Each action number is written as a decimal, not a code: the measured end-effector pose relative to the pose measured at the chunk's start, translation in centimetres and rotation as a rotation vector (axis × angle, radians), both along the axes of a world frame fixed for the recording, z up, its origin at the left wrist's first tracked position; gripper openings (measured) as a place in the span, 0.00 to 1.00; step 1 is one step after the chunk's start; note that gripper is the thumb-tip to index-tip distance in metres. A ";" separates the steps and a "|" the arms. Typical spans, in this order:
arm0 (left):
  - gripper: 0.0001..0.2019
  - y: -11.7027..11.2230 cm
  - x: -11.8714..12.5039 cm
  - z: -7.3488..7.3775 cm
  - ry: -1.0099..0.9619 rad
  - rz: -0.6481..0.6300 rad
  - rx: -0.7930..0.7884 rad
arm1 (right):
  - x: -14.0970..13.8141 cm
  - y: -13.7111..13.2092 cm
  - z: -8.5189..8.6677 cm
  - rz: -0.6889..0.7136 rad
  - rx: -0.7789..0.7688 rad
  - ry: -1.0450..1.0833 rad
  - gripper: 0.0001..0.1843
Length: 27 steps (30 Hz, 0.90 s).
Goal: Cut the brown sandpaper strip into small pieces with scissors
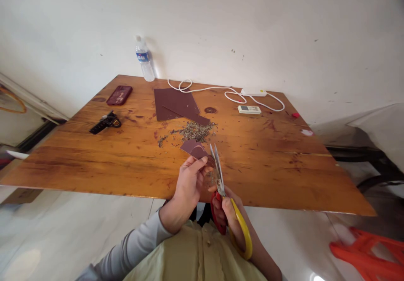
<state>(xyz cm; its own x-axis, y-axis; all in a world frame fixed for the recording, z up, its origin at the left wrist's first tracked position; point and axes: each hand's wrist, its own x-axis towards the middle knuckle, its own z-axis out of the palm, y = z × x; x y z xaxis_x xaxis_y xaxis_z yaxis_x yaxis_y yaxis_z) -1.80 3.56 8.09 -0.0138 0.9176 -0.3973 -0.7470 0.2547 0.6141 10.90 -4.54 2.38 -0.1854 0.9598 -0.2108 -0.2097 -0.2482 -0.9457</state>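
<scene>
Between the thumb and fingers of my left hand (190,178) is a small dark reddish-brown piece of paper (197,151), with curved edges and a paler stripe. My right hand (232,211) is wrapped round a pair of scissors (219,169) with one red and one yellow handle. The scissor blades point away from me, slightly apart, close beside the paper's right edge. Just beyond my hands lies a heap of small dry shreds (196,131). Behind it, a brown strip (189,113) rests partly on a larger brown sheet (172,102).
On the wooden table (126,159) are a dark red phone (119,95) and a black hair clip (106,122) at left. A plastic bottle (145,60) stands by the wall. At right lie a remote control (249,110) and a white power strip (253,92) with its looping cord.
</scene>
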 end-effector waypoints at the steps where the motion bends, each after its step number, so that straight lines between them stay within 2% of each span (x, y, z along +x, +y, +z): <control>1: 0.16 0.0 0.0 0.0 0.000 0.002 -0.004 | 0.0 0.0 -0.2 -0.017 0.018 -0.007 0.39; 4: 0.17 0.0 0.0 0.0 0.003 0.017 -0.005 | 0.1 0.2 -0.6 -0.067 0.038 -0.052 0.42; 11: 0.17 -0.2 -0.1 -0.4 0.023 -0.023 -0.002 | 0.4 0.6 -0.1 -0.035 0.036 -0.123 0.42; 19: 0.16 -0.2 -0.1 0.0 0.006 -0.012 0.020 | -0.2 -0.1 0.3 0.005 -0.040 -0.014 0.35; 24: 0.16 -0.3 -0.1 -0.1 0.002 -0.022 -0.034 | 0.3 0.2 0.4 -0.028 0.051 -0.098 0.41; 27: 0.16 -0.3 -0.1 -0.3 0.003 -0.034 -0.040 | 0.4 0.6 0.0 -0.027 0.044 -0.136 0.43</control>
<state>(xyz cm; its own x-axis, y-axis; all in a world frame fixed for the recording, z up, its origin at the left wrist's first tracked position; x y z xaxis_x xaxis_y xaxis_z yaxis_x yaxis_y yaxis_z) -1.87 3.30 7.83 0.0162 0.9008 -0.4339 -0.7356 0.3047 0.6051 11.31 -3.98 2.43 -0.1319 0.9728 -0.1904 -0.0845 -0.2024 -0.9757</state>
